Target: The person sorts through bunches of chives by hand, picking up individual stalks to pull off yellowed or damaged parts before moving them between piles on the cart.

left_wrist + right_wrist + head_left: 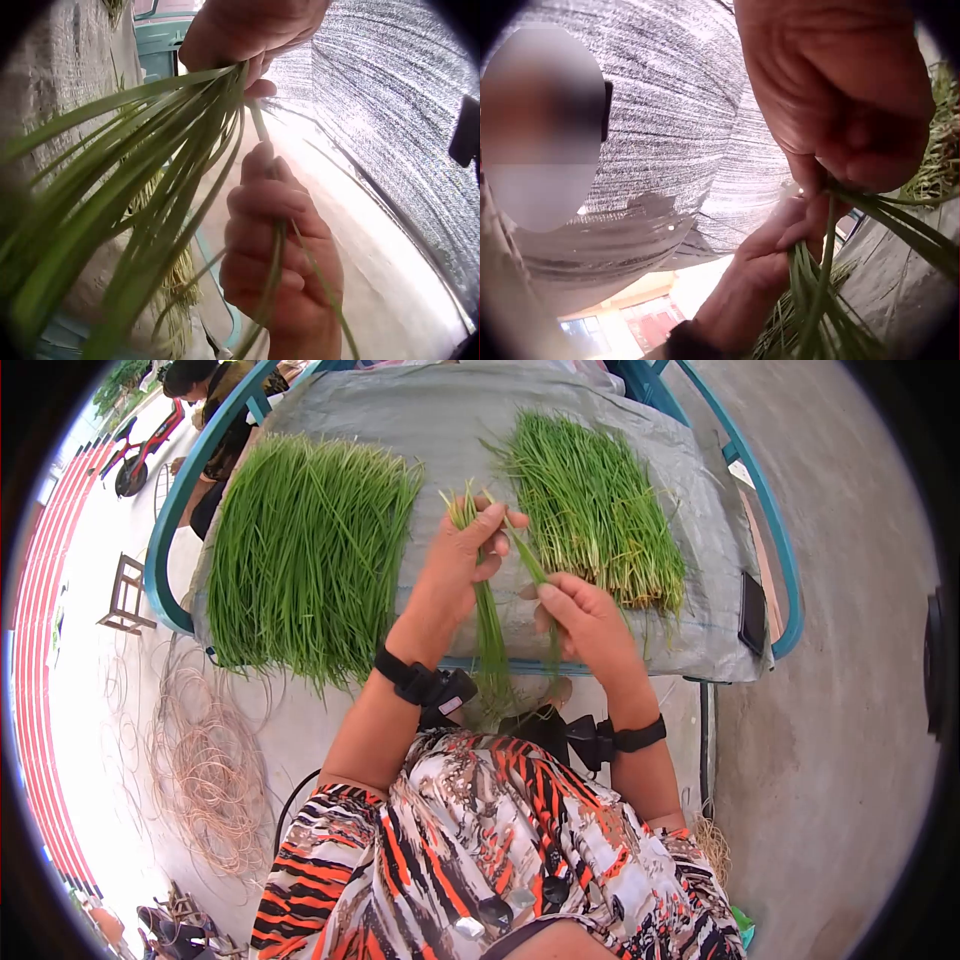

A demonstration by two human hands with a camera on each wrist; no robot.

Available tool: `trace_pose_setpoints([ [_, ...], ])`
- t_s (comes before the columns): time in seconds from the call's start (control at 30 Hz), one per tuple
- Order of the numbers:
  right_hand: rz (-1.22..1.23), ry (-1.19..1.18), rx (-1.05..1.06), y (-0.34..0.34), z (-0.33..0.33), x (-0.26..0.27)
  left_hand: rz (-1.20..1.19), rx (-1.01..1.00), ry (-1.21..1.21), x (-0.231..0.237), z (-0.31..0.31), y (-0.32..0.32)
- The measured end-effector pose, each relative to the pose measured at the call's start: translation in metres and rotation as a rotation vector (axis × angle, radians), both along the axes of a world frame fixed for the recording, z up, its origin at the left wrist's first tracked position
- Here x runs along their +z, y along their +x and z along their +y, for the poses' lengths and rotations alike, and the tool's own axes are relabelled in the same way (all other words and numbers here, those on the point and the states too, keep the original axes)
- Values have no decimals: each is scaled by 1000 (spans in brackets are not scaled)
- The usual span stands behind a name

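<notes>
My left hand (470,555) grips a small bunch of green garlic chives (488,628), its pale ends sticking up past the fingers and its long leaves hanging down. Just right of it, my right hand (588,622) pinches a few chive blades (530,560) between thumb and fingers; these run up toward the left fingertips. In the left wrist view the bunched leaves (172,150) fan out below the left hand (251,30), and the right hand (277,240) has its fingers curled round thin blades. Both hands are close together over the front of the sheet-covered surface.
A wide layer of chives (310,550) lies left on the grey sheet (450,435), a smaller pile (600,510) right. A dark phone (752,612) rests at the right edge. Blue rails (770,510) flank the surface. Tangled cord (210,760) and a stool (127,595) are on the floor; a person sits back left.
</notes>
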State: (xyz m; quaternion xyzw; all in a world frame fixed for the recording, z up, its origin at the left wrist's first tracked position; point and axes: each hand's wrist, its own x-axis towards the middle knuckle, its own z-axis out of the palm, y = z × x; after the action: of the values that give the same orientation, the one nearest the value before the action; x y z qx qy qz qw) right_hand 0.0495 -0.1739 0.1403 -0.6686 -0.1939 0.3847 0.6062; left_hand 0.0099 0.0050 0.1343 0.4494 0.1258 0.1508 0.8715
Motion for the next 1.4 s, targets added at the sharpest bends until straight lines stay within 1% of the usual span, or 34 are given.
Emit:
trace_pose_setpoints([
  [0.1,277,168,22,7,-3,-6,-10,-96,27,1,-1,0],
  [0.2,463,212,94,9,-1,-9,4,-154,42,-6,-6,6],
  [0.23,502,249,113,10,-2,-14,5,-156,24,-10,-7,10],
  [0.3,593,283,81,11,-4,-19,5,-156,-11,-19,-3,16],
  [0.4,688,323,79,15,-10,-32,-41,-114,-94,-38,9,25],
  [0.63,977,466,82,19,-32,-64,-49,-158,-236,-79,33,41],
  [0.73,974,452,40,15,-47,-72,-111,-176,-274,-88,38,45],
  [0.83,992,409,-9,12,-63,-79,-120,-166,-249,-92,38,47],
  [0.93,1000,414,-55,7,-78,-85,-123,-142,-248,-94,36,49],
  [1.07,898,331,-67,-6,-96,-85,-154,-175,-339,-101,41,51],
  [1.23,796,230,-53,-22,-120,-94,-142,-176,-343,-105,42,52],
  [1.33,760,210,-128,-37,-135,-99,-151,-188,-343,-102,40,52],
  [1.4,726,183,-121,-45,-141,-99,-127,-176,-329,-100,37,50],
])
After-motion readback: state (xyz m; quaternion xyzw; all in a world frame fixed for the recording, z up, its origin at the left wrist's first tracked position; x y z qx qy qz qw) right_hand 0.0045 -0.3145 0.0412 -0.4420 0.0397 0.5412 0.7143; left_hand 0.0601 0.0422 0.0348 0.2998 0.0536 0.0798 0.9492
